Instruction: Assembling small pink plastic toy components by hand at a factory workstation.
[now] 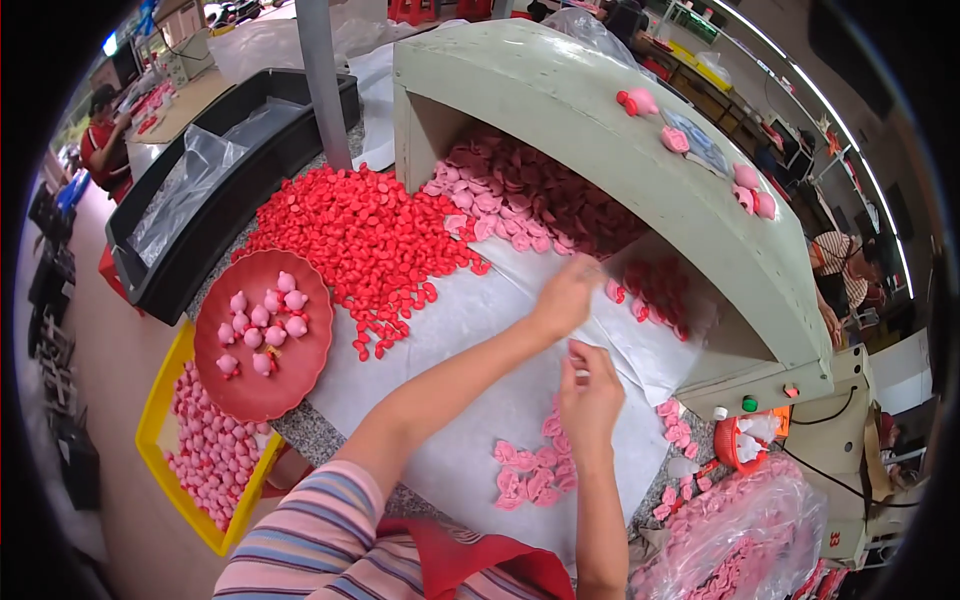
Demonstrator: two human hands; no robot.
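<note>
My left hand (568, 297) reaches over the white sheet (455, 330), close to the mouth of a pale green metal hood. Motion blurs its fingers, so their grip is unclear. Just nearer to me, my right hand (592, 388) is raised with thumb and fingers pinched together; whatever they hold is too small or hidden. Pink-and-red pieces (640, 305) lie beyond my left hand, partly inside the hood. Flat pink pieces (538, 470) are scattered left of my right wrist. A large heap of small red pieces (350, 235) spreads to the left.
The hood (600, 110) arches over a pink pile (510, 200). At left are a red scalloped plate (225, 340) with round pink figures, a yellow crate (150, 425) and a black tray (135, 240). A plastic bag of pink pieces (745, 530) and a small red basket (728, 445) stand right.
</note>
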